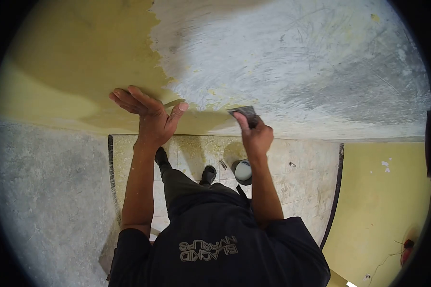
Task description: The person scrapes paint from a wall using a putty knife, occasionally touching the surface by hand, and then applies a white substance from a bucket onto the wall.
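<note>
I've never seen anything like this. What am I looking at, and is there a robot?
No robot here: these are a person's own bare hands. There is just one picture, taken by a camera worn on the head, facing forward and down, so the dark shirt fills the bottom.

Ahead is a wall, with yellow paint on the left and a patchy grey-white surface on the right. The left hand is open at the wall, holding nothing. The right hand grips a flat, dark piece, perhaps a scraper.

Below, a bucket stands on the floor, with yellowish flecks scattered around.
</note>
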Available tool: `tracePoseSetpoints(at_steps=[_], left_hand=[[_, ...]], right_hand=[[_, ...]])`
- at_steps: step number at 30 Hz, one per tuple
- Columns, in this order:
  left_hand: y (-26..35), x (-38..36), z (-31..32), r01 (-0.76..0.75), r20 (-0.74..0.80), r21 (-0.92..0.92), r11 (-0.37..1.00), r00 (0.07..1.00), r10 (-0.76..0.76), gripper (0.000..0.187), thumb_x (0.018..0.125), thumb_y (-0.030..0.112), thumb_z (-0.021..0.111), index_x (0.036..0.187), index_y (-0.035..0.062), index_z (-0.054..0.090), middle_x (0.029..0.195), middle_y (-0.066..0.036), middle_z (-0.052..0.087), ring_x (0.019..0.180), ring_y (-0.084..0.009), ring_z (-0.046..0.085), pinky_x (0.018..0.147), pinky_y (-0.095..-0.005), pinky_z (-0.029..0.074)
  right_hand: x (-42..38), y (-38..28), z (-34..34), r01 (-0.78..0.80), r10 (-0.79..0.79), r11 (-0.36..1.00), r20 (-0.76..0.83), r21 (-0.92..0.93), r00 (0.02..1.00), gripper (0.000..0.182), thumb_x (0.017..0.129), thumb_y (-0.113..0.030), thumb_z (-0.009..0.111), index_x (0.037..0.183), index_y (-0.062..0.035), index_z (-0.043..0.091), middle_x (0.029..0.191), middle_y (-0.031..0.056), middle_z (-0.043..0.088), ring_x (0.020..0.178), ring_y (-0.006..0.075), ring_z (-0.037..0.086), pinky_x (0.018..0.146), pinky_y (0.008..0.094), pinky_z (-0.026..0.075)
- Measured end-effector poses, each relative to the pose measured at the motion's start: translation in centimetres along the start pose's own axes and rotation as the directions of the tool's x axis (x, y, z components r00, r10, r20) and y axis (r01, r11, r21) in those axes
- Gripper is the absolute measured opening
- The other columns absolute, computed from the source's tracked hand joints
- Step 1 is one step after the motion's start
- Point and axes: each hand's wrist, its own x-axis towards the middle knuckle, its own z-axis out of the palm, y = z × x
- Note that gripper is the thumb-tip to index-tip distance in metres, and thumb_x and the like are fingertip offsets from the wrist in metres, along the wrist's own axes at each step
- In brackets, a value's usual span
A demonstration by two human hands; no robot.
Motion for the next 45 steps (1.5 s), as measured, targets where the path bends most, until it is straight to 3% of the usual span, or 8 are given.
tracePoseSetpoints(at_steps=[18, 25, 27, 29, 31, 36, 39, 45], left_hand=[[-0.2, -0.1, 0.4, -0.02, -0.019, 0.005, 1.0, 1.0, 0.02, 0.123, 0.086, 0.048, 0.065, 0.135, -0.0067, -0.034, 0.131, -0.039, -0.044, 0.121, -0.0498, -0.047, 0.097, -0.0655, -0.022], [2.5, -0.8, -0.5, 0.122, -0.005, -0.077, 0.99, 0.992, -0.123, 0.122, 0.084, 0.046, 0.068, 0.14, -0.0079, -0.025, 0.143, -0.034, -0.035, 0.133, -0.0454, -0.036, 0.106, -0.0592, -0.014], [5.0, -3.3, 1.5, -0.035, -0.283, -0.177, 0.984, 0.959, -0.017, 0.105, 0.085, 0.049, 0.065, 0.148, -0.0054, 0.001, 0.153, -0.032, -0.008, 0.142, -0.0489, -0.008, 0.11, -0.0606, 0.002], [7.1, -4.7, 1.6, -0.299, -0.17, -0.192, 0.935, 0.948, 0.269, 0.091, 0.085, 0.047, 0.066, 0.144, -0.0079, 0.024, 0.149, -0.026, 0.028, 0.139, -0.0416, 0.025, 0.11, -0.0549, 0.017], [10.1, -3.2, 0.2, -0.143, 0.001, -0.562, 0.815, 0.985, 0.174, 0.065, 0.082, 0.033, 0.074, 0.129, -0.0057, 0.049, 0.115, -0.016, 0.064, 0.107, -0.0255, 0.061, 0.093, -0.0405, 0.045], [10.0, -3.1, -0.2, 0.319, 0.353, -0.816, 0.482, 0.936, -0.022, 0.022, 0.082, -0.005, 0.069, 0.102, -0.0003, 0.064, 0.09, -0.007, 0.07, 0.084, -0.0082, 0.063, 0.071, -0.0243, 0.051], [9.6, -3.9, 0.4, 0.297, 0.321, -0.853, 0.43, 0.947, -0.017, 0.018, 0.083, -0.004, 0.067, 0.1, 0.0003, 0.061, 0.091, -0.009, 0.069, 0.081, -0.0097, 0.064, 0.069, -0.0254, 0.052], [10.0, -4.1, 0.9, 0.387, 0.368, -0.902, 0.192, 0.921, -0.129, 0.024, 0.083, -0.005, 0.068, 0.102, 0.0034, 0.057, 0.085, -0.002, 0.063, 0.077, -0.0073, 0.059, 0.072, -0.0228, 0.049]], right_hand=[[0.6, -0.5, -2.7, 0.11, -0.092, 0.948, 0.075, -0.298, 0.993, 0.06, 0.078, -0.065, 0.062, 0.063, -0.0072, 0.061, 0.052, 0.0143, 0.06, 0.048, 0.0346, 0.062, 0.042, 0.041, 0.047], [1.2, -0.3, -6.0, 0.007, 0.006, 0.999, 0.333, -0.037, 0.943, 0.045, 0.087, -0.048, 0.061, 0.082, -0.0033, 0.06, 0.063, 0.0206, 0.062, 0.063, 0.0442, 0.061, 0.055, 0.05, 0.047], [0.7, -0.2, -7.8, 0.061, -0.089, 0.996, 0.508, 0.071, 0.857, 0.022, 0.09, -0.02, 0.059, 0.1, -0.0011, 0.053, 0.075, 0.0264, 0.063, 0.075, 0.0457, 0.061, 0.063, 0.052, 0.046], [0.1, -1.4, -9.8, 0.058, -0.132, 0.988, 0.591, 0.143, 0.796, 0.02, 0.089, -0.016, 0.058, 0.101, -0.0013, 0.053, 0.079, 0.0265, 0.063, 0.077, 0.0458, 0.06, 0.065, 0.0526, 0.046], [-0.1, -2.6, -11.2, 0.073, -0.224, 0.967, 0.676, 0.244, 0.702, 0.023, 0.086, -0.009, 0.06, 0.106, -0.0022, 0.053, 0.083, 0.0244, 0.063, 0.077, 0.0465, 0.059, 0.066, 0.05, 0.046], [0.1, -2.2, -15.0, -0.168, -0.21, 0.901, 0.741, 0.4, 0.638, 0.038, 0.082, -0.002, 0.066, 0.118, -0.0021, 0.054, 0.089, 0.0149, 0.065, 0.07, 0.0275, 0.063, 0.066, 0.034, 0.049], [-0.8, 1.1, -16.1, -0.426, -0.351, 0.621, 0.719, 0.658, 0.6, 0.035, 0.084, -0.008, 0.068, 0.117, -0.0021, 0.057, 0.122, 0.0088, 0.056, 0.09, 0.0168, 0.063, 0.076, 0.0287, 0.05], [-3.1, 0.5, -14.6, -0.251, -0.374, 0.179, 0.301, 0.951, 0.877, 0.039, 0.076, -0.025, 0.078, 0.104, -0.0019, 0.061, 0.099, 0.014, 0.062, 0.095, 0.024, 0.061, 0.083, 0.0343, 0.048]])
